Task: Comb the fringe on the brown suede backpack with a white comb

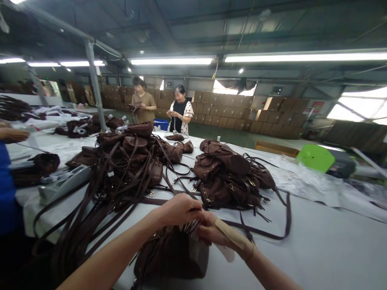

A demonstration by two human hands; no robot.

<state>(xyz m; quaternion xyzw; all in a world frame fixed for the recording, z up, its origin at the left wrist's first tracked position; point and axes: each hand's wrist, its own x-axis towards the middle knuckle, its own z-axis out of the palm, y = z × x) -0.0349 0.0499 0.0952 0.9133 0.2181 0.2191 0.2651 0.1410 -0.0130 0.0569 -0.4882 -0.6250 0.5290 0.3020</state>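
- Left hand (183, 207), right hand (211, 227): fingers drawn in narrow, the two nearly meeting; what is pinched between them is hidden, so grip cannot be told.
- Just below: thin dark cords (190, 228) at the mouth of a dark brown, soft-sided, leather-like bag (173, 257), which rests on the white-covered table (332, 237) at its near edge.
- Pale, flat, rounded slip (226, 253) shows beneath the right wrist.
- Judgement: one hand best steadies the mouth while the other works; light, even tension should keep cords untwisted, slip clear.
- Beyond: tangled heap of brown bags (130, 151) left, smaller heap (226, 173) right. Loose straps between could snag; worth keeping apart.
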